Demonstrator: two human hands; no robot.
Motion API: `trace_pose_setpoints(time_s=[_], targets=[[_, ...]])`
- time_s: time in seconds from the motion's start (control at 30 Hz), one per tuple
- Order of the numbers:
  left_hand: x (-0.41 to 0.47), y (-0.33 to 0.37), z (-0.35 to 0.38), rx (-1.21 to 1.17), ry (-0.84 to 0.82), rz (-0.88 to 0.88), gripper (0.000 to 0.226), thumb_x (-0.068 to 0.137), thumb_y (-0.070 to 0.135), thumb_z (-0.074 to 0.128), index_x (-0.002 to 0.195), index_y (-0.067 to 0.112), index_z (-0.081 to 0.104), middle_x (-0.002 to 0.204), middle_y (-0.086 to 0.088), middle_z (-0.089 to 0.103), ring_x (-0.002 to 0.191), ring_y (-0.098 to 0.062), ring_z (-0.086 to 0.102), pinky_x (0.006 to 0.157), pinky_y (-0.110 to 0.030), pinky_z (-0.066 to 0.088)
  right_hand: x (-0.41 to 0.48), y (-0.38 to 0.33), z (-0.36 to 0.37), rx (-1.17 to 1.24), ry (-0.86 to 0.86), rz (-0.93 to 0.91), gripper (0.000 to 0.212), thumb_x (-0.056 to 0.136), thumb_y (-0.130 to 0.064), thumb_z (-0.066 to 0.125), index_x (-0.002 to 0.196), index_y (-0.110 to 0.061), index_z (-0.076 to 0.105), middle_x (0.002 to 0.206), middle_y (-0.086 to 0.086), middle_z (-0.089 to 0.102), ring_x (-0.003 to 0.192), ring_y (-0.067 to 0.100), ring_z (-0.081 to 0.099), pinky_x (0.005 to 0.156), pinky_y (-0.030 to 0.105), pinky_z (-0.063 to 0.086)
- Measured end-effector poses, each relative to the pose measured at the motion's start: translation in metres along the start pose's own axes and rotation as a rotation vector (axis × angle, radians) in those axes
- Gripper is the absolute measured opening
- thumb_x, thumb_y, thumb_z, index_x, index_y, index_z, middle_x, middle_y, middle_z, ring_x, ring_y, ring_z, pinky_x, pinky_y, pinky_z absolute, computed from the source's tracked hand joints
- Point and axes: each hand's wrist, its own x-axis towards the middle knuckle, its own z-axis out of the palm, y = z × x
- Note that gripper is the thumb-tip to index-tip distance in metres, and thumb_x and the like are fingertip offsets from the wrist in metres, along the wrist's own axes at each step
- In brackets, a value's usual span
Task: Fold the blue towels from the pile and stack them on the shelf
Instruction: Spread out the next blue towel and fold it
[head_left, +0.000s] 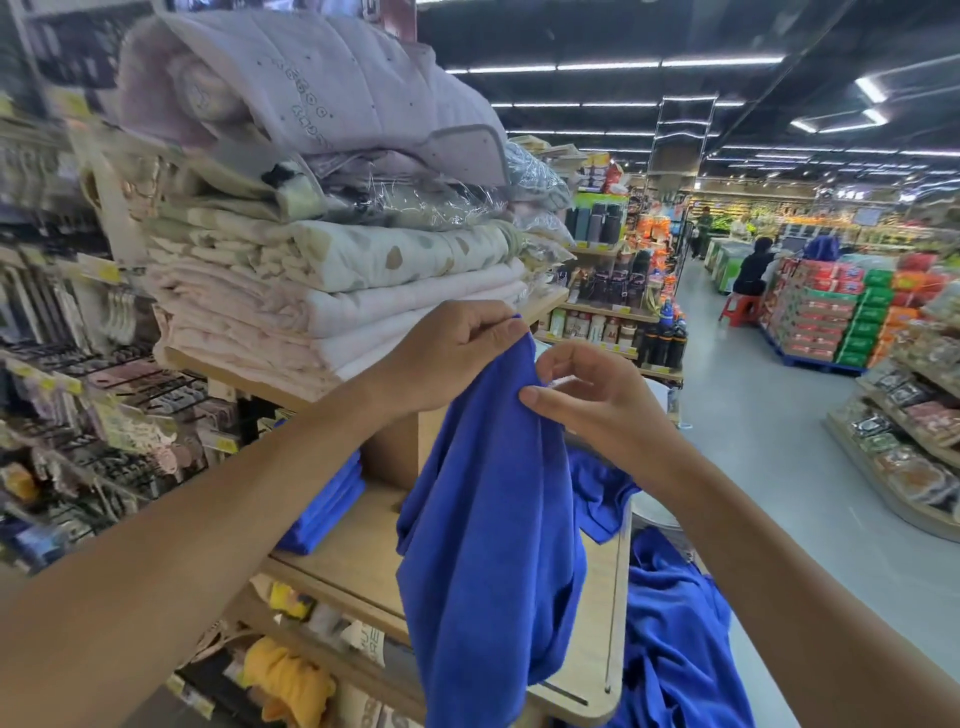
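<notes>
While the blue towel (488, 519) is hanging in front of you over the shelf (358, 566), your left hand (447, 358) is pinching its top corner with curled fingers (498, 332) and your right hand (592, 410) is pinching the edge just beside it. The pile of blue towels (675, 634) is lying low to your right. Further back, folded blue towels (327, 499) are sitting on the shelf, below stacked blankets (332, 291).

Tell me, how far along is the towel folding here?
Done: a short stack of folded blue towels sits on the wooden shelf. In hand: one blue towel hangs unfolded, pinched near its top by the left hand and right hand. Left: a rumpled pile of blue towels lies at the lower right, so more folding is left.
</notes>
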Motion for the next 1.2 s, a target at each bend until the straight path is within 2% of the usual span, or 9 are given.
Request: trace_pose_setpoints(time_s=[0.1,0.23,0.37,0.5,0.6,0.67,0.77,1.07,1.2], targets=[[0.0,0.006,-0.007,0.105,0.06,0.084,0.033,0.106,0.028,0.051,0.08,0.012,0.062,0.067,-0.009,0.054,0.065,-0.012,0.045,0.063,-0.036,0.037,0.004,-0.007,0.007,0.085,0.002,0.004,0.013,0.082,-0.031,0.082,0.087,-0.03,0.07,0.088,-0.008,0.07,0.074,0.009,0.068,0.066,0.02,0.053],[0.002,0.011,-0.018,0.381,0.153,0.2,0.03,0.105,0.038,0.048,0.095,0.018,0.067,0.078,0.003,0.066,0.076,-0.02,0.061,0.072,-0.043,0.05,0.009,-0.015,0.014,0.113,-0.057,0.059,0.022,0.081,-0.037,0.08,0.084,-0.018,0.071,0.083,0.011,0.069,0.077,0.018,0.064,0.071,0.032,0.051],[0.001,0.009,-0.027,0.529,0.204,0.249,0.034,0.105,0.044,0.042,0.103,0.021,0.068,0.083,0.004,0.07,0.08,-0.023,0.065,0.073,-0.046,0.051,0.01,-0.01,0.012,0.073,-0.18,0.081,0.03,0.091,-0.032,0.075,0.064,-0.021,0.066,0.059,-0.012,0.059,0.052,-0.001,0.051,0.053,0.012,0.039],[0.001,0.0,-0.04,0.54,0.319,0.258,0.042,0.105,0.047,0.038,0.107,0.016,0.066,0.08,-0.003,0.07,0.078,-0.028,0.066,0.071,-0.047,0.051,0.004,-0.009,0.005,-0.055,-0.3,0.206,0.083,0.077,-0.063,0.077,0.085,0.017,0.054,0.069,0.028,0.048,0.07,0.023,0.039,0.069,0.039,0.029],[0.001,-0.007,-0.05,0.548,0.344,0.251,0.043,0.105,0.049,0.037,0.108,0.017,0.066,0.08,-0.004,0.07,0.077,-0.029,0.066,0.071,-0.047,0.051,-0.003,-0.007,0.007,-0.107,-0.421,0.252,0.095,0.078,-0.064,0.078,0.097,0.025,0.051,0.09,0.044,0.06,0.082,0.038,0.06,0.069,0.055,0.04],[-0.001,-0.011,-0.055,0.578,0.371,0.264,0.039,0.105,0.047,0.039,0.106,0.018,0.065,0.076,-0.003,0.068,0.074,-0.029,0.065,0.068,-0.046,0.051,-0.006,-0.003,0.003,-0.18,-0.496,0.261,0.086,0.081,-0.063,0.076,0.092,0.02,0.055,0.088,0.036,0.066,0.081,0.045,0.067,0.067,0.058,0.047],[-0.002,-0.019,-0.068,0.597,0.429,0.245,0.038,0.106,0.045,0.041,0.104,0.015,0.064,0.074,-0.004,0.065,0.072,-0.03,0.063,0.065,-0.045,0.05,-0.012,0.006,-0.007,-0.374,-0.575,0.258,0.061,0.084,-0.057,0.075,0.062,-0.009,0.044,0.059,-0.001,0.032,0.054,0.018,0.031,0.052,0.032,0.024],[-0.021,-0.056,-0.096,0.588,0.452,0.19,0.038,0.108,0.046,0.038,0.1,0.017,0.062,0.072,-0.004,0.061,0.067,-0.022,0.058,0.063,-0.045,0.047,-0.026,0.024,-0.043,-0.567,-0.57,0.436,0.061,0.072,-0.073,0.074,0.053,-0.02,0.049,0.053,-0.01,0.038,0.049,0.01,0.035,0.05,0.025,0.025],[-0.033,-0.066,-0.1,0.552,0.47,0.175,0.035,0.109,0.044,0.039,0.097,0.019,0.06,0.071,-0.006,0.059,0.065,-0.021,0.057,0.061,-0.042,0.044,-0.034,0.028,-0.05,-0.433,-0.569,0.417,0.058,0.076,-0.07,0.074,0.053,-0.023,0.048,0.055,-0.003,0.04,0.053,0.017,0.037,0.052,0.029,0.026]])
